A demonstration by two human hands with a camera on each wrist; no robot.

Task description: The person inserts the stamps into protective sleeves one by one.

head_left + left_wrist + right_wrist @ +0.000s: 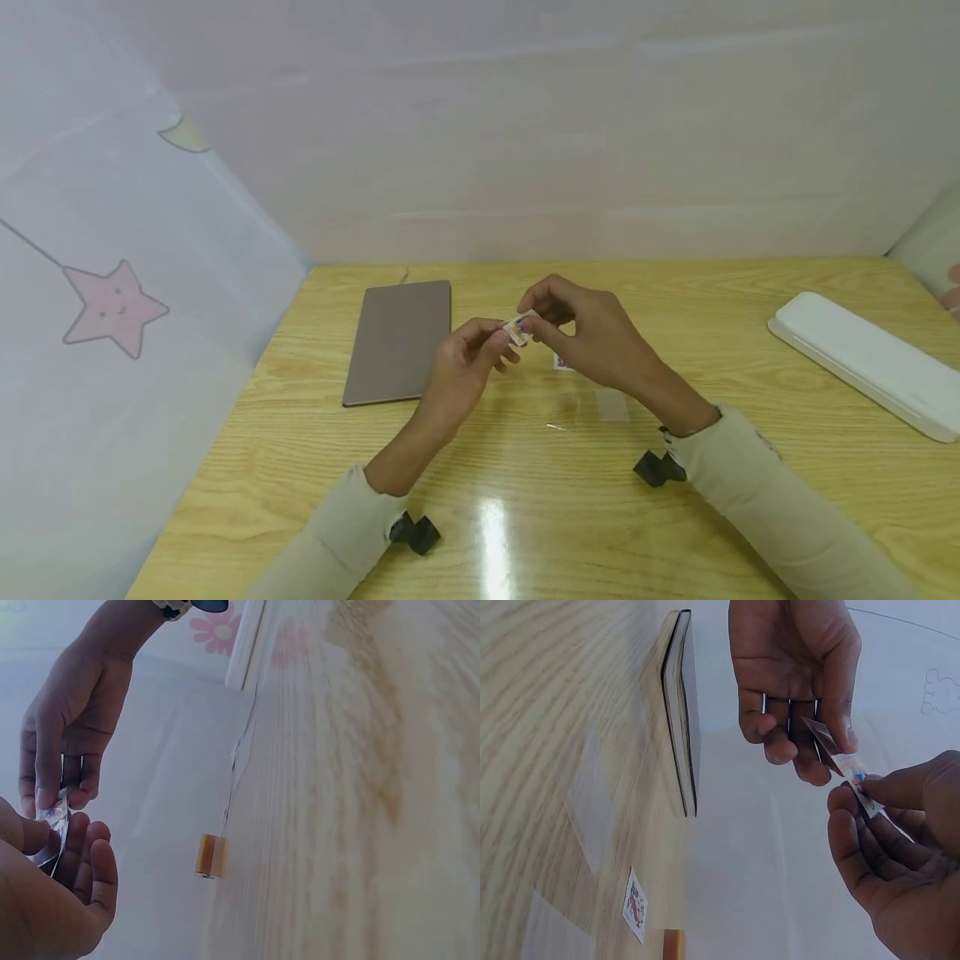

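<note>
One small printed piece [517, 330] is pinched at opposite ends by the left hand [459, 368] and the right hand [592, 335] above the table [555, 500], apparently so that it can be steadied from both sides, face visible.

The desk [262, 467] is glossy wood-grain, the notebook [397, 342] near its far left corner matt, the pinched sticker [516, 332] shiny.

Brown notebook [401, 343], white case [866, 364].
</note>
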